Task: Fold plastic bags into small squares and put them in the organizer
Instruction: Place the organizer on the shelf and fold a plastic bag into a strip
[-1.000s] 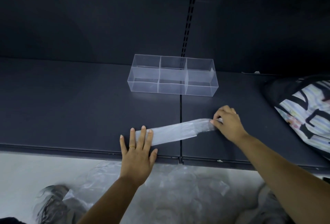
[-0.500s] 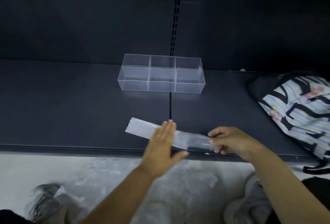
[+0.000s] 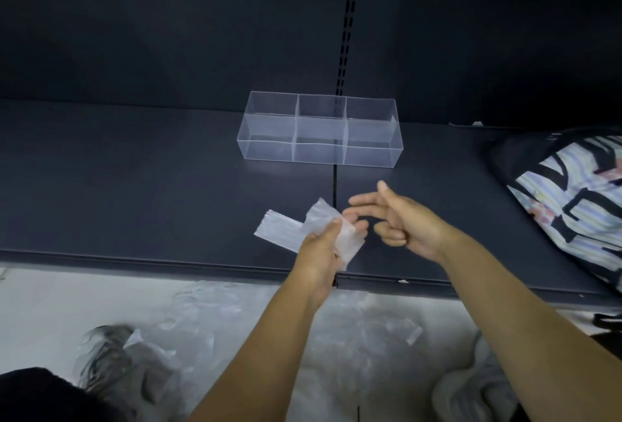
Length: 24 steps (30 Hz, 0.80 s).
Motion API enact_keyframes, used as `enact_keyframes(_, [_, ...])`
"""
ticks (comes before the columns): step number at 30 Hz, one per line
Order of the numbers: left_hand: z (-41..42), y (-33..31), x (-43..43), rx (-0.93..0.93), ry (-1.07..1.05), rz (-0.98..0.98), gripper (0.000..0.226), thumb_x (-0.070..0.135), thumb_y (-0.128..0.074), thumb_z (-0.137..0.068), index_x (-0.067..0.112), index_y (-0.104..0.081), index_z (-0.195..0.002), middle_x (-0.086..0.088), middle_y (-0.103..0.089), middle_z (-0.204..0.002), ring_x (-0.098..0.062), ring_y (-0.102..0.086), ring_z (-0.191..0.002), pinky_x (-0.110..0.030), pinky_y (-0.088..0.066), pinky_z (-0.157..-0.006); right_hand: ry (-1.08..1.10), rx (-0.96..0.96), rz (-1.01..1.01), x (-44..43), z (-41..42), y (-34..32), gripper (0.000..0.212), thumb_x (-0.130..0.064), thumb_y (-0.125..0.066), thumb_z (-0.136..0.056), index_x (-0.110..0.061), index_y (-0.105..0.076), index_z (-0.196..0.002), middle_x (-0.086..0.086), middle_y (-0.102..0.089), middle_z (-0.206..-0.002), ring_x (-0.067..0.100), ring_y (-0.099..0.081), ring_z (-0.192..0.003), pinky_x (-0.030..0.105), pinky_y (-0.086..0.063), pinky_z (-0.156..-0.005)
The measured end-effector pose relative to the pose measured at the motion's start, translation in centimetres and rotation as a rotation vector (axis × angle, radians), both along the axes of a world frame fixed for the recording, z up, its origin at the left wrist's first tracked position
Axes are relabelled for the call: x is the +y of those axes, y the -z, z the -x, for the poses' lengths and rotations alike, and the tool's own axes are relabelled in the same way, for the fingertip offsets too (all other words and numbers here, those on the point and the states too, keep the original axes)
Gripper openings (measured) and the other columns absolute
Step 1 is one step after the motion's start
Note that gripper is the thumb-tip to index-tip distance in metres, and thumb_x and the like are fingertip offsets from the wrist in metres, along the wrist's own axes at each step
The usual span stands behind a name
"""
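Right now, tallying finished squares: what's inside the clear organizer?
The organizer shows three empty compartments, dark shelf visible through them. Nothing covers its inside.

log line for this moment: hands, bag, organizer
left hand grips folded clear plastic bag strip | right hand beside it, holds nothing | clear plastic divided organizer empty, on dark shelf

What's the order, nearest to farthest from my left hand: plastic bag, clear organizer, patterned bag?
1. plastic bag, pinched in the left hand itself.
2. clear organizer, behind it on the shelf.
3. patterned bag, far right.
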<state>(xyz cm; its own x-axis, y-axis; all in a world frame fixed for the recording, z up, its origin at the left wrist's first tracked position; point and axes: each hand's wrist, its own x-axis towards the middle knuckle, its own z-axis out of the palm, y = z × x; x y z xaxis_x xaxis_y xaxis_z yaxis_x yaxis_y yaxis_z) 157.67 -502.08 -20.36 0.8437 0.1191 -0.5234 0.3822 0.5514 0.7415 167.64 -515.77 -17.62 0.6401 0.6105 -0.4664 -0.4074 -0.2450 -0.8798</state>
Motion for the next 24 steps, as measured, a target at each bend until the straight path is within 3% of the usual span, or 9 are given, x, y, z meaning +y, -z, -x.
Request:
enact_keyframes(3, [-0.4,1.1,1.9,-0.013,-0.061,0.165,0.030,0.024,-0.038,-0.103,0.013,-0.062,-0.117,-0.009,-0.069,-0.117,-0.017,-0.064,-0.111,-0.030,-0.046,-0.098,-0.101,0.018,0.054,1.7,-0.3,2.2,0.052,-0.056,-0.043,-0.093,-0.017,-0.057,-0.125,0.002,-0.070,-0.110,0.008,-0.020,-0.046,0.019,-0.018,-0.041])
enact_keyframes(7, [-0.9,2.9,4.0,0.008,-0.107,0.221,0.028,0.025,-0.040,-0.102,0.013,-0.060,-0.119,-0.007,-0.070,-0.114,-0.017,-0.067,-0.104,-0.033,-0.049,-0.095,-0.283,-0.055,0.200,2.5,-0.1,4.3,0.030,-0.026,-0.062,-0.092,-0.011,-0.059,-0.118,-0.007,-0.057,-0.064,0.008,-0.030,-0.046,0.021,-0.025,-0.044])
enact_keyframes(10, [-1.4,3.7,5.2,0.060,-0.125,0.178,0.027,0.023,-0.041,-0.103,0.011,-0.060,-0.117,-0.007,-0.072,-0.109,-0.017,-0.068,-0.103,-0.032,-0.055,-0.085,-0.315,-0.147,0.334,2.6,0.0,5.4,0.017,-0.012,-0.068,-0.087,-0.009,-0.062,-0.103,0.005,-0.065,-0.074,0.008,-0.042,-0.044,0.022,-0.036,-0.044])
enact_keyframes(15, [-2.0,5.0,7.8,0.218,-0.200,-0.056,0.023,0.023,-0.048,-0.100,0.011,-0.066,-0.110,-0.005,-0.070,-0.112,-0.017,-0.064,-0.105,-0.026,-0.051,-0.077,-0.212,-0.211,0.377,2.2,0.2,6.6,0.006,-0.008,-0.066,-0.087,-0.010,-0.062,-0.091,0.002,-0.066,-0.066,0.010,-0.047,-0.039,0.023,-0.039,-0.041])
enact_keyframes(18, [-2.5,4.4,9.2,0.226,-0.334,-0.182,0.025,0.012,-0.049,-0.099,0.002,-0.064,-0.115,-0.012,-0.068,-0.108,-0.020,-0.065,-0.090,-0.019,-0.053,-0.061,-0.189,-0.215,0.415,2.4,0.2,6.9,0.008,-0.007,-0.068,-0.085,-0.011,-0.062,-0.089,0.001,-0.066,-0.063,0.009,-0.047,-0.038,0.022,-0.039,-0.040])
enact_keyframes(20, [-2.3,4.1,9.7,0.183,-0.472,-0.378,0.027,0.003,-0.045,-0.099,-0.006,-0.060,-0.119,-0.021,-0.066,-0.104,-0.025,-0.063,-0.089,-0.017,-0.052,-0.065,-0.209,-0.210,0.448,2.6,0.0,6.7,0.009,-0.008,-0.068,-0.084,-0.011,-0.063,-0.090,-0.003,-0.066,-0.059,0.008,-0.049,-0.039,0.021,-0.038,-0.040])
enact_keyframes(21, [-2.0,3.8,9.6,0.164,-0.502,-0.632,0.027,0.002,-0.045,-0.098,-0.005,-0.060,-0.120,-0.020,-0.066,-0.104,-0.027,-0.062,-0.092,-0.019,-0.051,-0.074,-0.227,-0.208,0.464,2.7,-0.1,6.6,0.010,-0.008,-0.069,-0.084,-0.012,-0.063,-0.091,-0.004,-0.066,-0.058,0.008,-0.049,-0.039,0.021,-0.038,-0.040])
enact_keyframes(23, [-0.6,3.0,8.0,0.006,-0.379,-1.234,0.027,0.004,-0.049,-0.096,0.002,-0.063,-0.118,-0.014,-0.066,-0.111,-0.025,-0.060,-0.103,-0.024,-0.043,-0.091,-0.249,-0.200,0.488,2.9,-0.2,6.4,0.011,-0.009,-0.069,-0.084,-0.012,-0.062,-0.092,-0.006,-0.066,-0.056,0.007,-0.049,-0.039,0.020,-0.036,-0.040])
enact_keyframes(24, [0.0,3.0,6.5,-0.158,-0.218,-1.383,0.028,0.006,-0.053,-0.094,0.005,-0.063,-0.120,-0.012,-0.064,-0.117,-0.025,-0.058,-0.110,-0.024,-0.038,-0.097,-0.251,-0.197,0.495,3.0,-0.3,6.3,0.012,-0.008,-0.069,-0.084,-0.011,-0.062,-0.092,-0.006,-0.065,-0.054,0.007,-0.048,-0.039,0.021,-0.035,-0.040])
